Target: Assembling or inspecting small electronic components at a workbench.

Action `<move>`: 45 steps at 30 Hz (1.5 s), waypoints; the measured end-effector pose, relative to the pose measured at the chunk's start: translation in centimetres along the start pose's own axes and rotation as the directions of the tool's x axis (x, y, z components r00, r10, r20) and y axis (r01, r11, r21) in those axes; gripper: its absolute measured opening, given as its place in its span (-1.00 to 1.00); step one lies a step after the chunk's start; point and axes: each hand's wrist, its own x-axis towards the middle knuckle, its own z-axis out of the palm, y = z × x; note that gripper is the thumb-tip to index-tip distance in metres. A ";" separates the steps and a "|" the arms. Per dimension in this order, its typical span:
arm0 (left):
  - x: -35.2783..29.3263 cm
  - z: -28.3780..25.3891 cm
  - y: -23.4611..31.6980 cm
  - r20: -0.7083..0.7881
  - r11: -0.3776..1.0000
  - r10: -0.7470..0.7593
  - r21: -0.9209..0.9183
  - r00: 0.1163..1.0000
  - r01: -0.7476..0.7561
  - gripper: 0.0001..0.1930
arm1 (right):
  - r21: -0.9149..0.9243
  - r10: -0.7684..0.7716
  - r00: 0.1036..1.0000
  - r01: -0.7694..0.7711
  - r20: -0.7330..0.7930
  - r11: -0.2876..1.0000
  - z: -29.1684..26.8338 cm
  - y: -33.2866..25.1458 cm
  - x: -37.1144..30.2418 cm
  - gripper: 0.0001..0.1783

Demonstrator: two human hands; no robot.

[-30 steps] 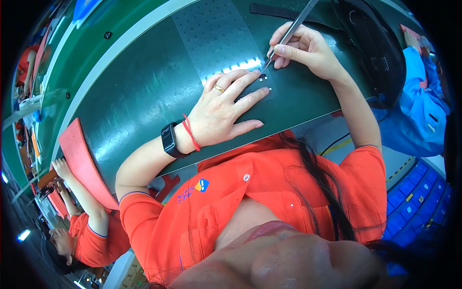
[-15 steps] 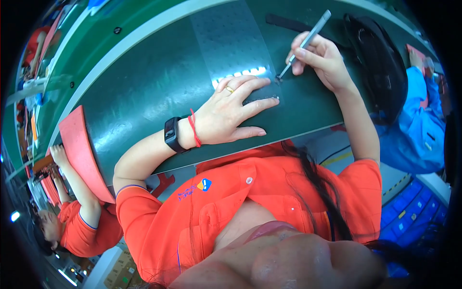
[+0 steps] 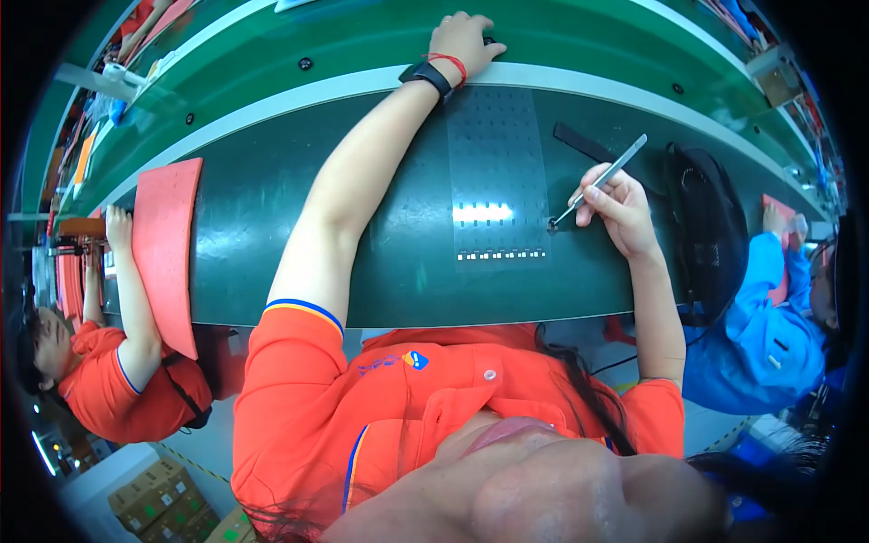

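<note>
My left arm is stretched far out across the bench, and my left hand (image 3: 460, 43) is over the green strip beyond the pale rail. Its bent fingers close around a small black round part (image 3: 490, 41). My right hand (image 3: 615, 206) pinches a slim silver pen-like tool (image 3: 625, 157), its narrow end slanting down to the left. At the tip is a tiny dark piece (image 3: 552, 226), next to the right edge of a clear plastic sheet (image 3: 498, 244). This sheet carries rows of small dark marks, with a row of small whitish pieces along its near edge.
Right of my right hand lies a black bag (image 3: 711, 226), with a dark strap (image 3: 581, 141) beyond the tool. A red mat (image 3: 167, 253) stands at the left. More black round parts (image 3: 305, 63) rest on the green strip. People in red and blue work on either side.
My left hand has left the plastic sheet and reached far forward to a black round part. The right hand still holds the tool with its tip by the sheet's edge. My view has shifted.
</note>
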 end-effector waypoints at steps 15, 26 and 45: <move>-14.5 -16.2 2.8 0.408 0.867 0.249 -0.497 0.878 -0.014 -0.64 | 0.002 -0.007 0.999 0.007 -0.054 1.000 0.7 -0.5 0.5 -0.78; -17.5 -16.9 1.5 0.303 0.936 0.218 -0.335 0.928 -0.110 -0.57 | -0.063 -0.017 0.995 0.023 0.101 0.998 7.8 0.4 8.8 -0.72; -18.1 -16.8 3.0 0.374 0.956 0.055 -0.287 0.926 0.059 -0.68 | -0.215 -0.030 0.995 0.051 0.096 0.975 8.6 1.6 7.8 -0.75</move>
